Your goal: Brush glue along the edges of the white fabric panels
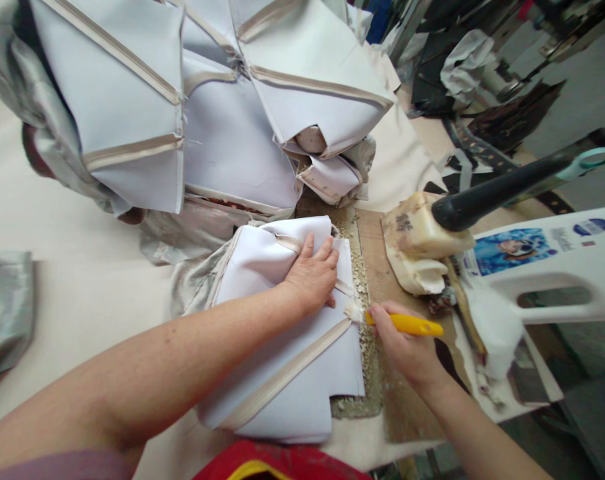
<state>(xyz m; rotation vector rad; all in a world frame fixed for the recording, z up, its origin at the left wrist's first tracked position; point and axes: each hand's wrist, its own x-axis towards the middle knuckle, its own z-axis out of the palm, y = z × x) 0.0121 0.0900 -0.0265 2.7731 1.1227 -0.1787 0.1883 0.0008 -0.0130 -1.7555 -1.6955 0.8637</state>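
Note:
My left hand [312, 273] lies flat with fingers together on a folded white fabric piece [292, 373] with beige trim strips, pressing it onto the table. My right hand [402, 343] is closed around a brush with a yellow handle [407, 325]. The brush's bristle tip [353, 313] touches the right edge of the fabric, just below my left fingertips. A crusted, glue-stained strip of board [367, 360] runs under that edge.
A tall pile of similar white pieces [232, 113] with beige trim stands behind. A stained cream glue container [417, 247] with a black handle [502, 190] sits to the right, beside a white plastic jug [557, 267]. Silver fabric [5, 307] lies at the left. Dark material clutters the far right.

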